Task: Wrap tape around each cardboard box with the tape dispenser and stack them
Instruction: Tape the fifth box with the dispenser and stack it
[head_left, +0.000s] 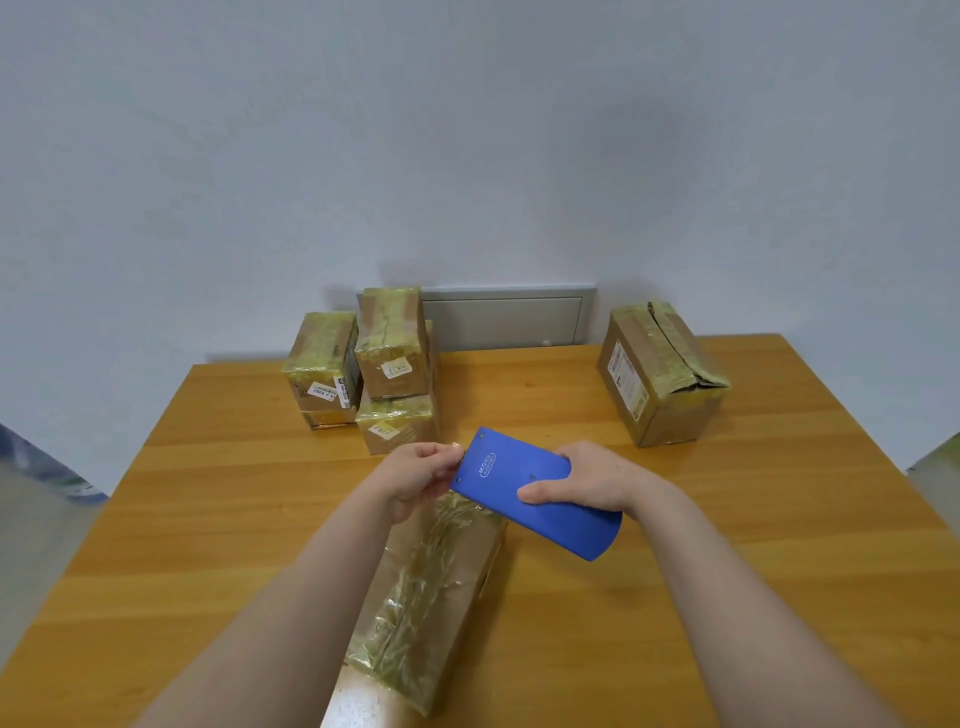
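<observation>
At frame centre, right hand (587, 480) clamped on blue tape dispenser (535, 493), left hand (421, 475) pinching its far end, above taped cardboard box (431, 597) on tabletop (727, 571).

Wooden table (727, 519), pale wall (467, 130), grey wall panel (509, 319)

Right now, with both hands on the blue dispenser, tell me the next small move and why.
Probably draw the tape end down onto the long cardboard box lying below. The left hand pinches at the front edge of the blue plastic tape dispenser, the right hand grips its body, and both hover just above that box.
</observation>
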